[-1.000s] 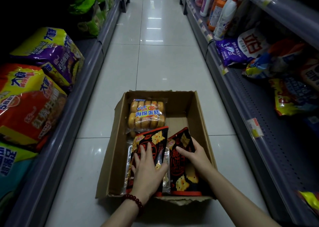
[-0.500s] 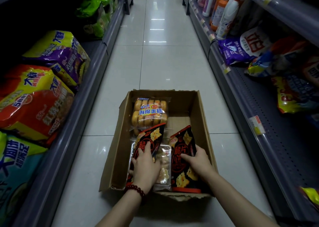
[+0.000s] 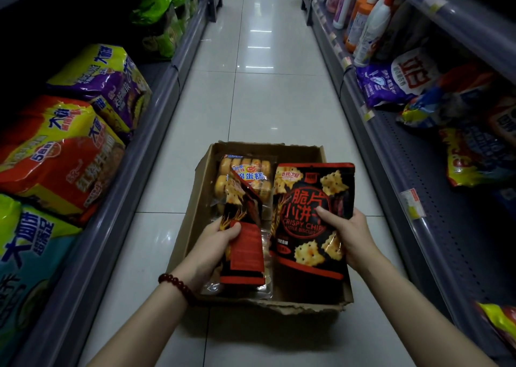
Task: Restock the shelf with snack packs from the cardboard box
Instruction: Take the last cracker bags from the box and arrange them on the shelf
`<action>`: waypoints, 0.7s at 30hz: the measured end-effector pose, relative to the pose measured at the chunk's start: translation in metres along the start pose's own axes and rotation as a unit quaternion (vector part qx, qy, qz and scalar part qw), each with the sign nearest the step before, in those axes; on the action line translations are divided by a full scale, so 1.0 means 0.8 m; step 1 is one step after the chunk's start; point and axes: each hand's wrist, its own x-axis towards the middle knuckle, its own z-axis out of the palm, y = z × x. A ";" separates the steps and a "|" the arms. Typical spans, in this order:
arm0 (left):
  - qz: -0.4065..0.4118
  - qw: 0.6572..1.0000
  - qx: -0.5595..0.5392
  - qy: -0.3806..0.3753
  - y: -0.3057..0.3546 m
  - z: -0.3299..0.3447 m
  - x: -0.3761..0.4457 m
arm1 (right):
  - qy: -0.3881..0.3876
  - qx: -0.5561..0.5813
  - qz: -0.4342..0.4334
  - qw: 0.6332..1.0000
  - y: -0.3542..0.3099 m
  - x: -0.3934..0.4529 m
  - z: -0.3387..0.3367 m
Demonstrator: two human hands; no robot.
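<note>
An open cardboard box point(image 3: 192, 221) sits on the tiled aisle floor in front of me. My left hand point(image 3: 215, 243) grips a black-and-red biscuit pack point(image 3: 245, 243), turned edge-on and raised above the box. My right hand point(image 3: 349, 235) holds a second black-and-red pack point(image 3: 310, 213) upright, its front facing me, lifted over the box's right half. A clear pack of yellow sponge cakes point(image 3: 245, 175) lies at the far end of the box. Another clear tray pack point(image 3: 262, 285) lies under the left pack.
Low grey shelves line both sides. The left shelf point(image 3: 117, 199) carries big noodle multipacks in red point(image 3: 58, 154), purple and teal. The right shelf point(image 3: 413, 199) has a bare perforated stretch near me, with snack bags and detergent bottles point(image 3: 368, 23) farther along.
Both hands have closed on the two black-and-red packs and lifted them up out of the box. The right pack now faces me upright; the left one has turned on edge.
</note>
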 end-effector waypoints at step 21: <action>0.125 0.976 -0.042 0.173 0.461 -0.068 -0.373 | -0.172 -0.018 0.001 0.985 -0.564 -0.218 0.143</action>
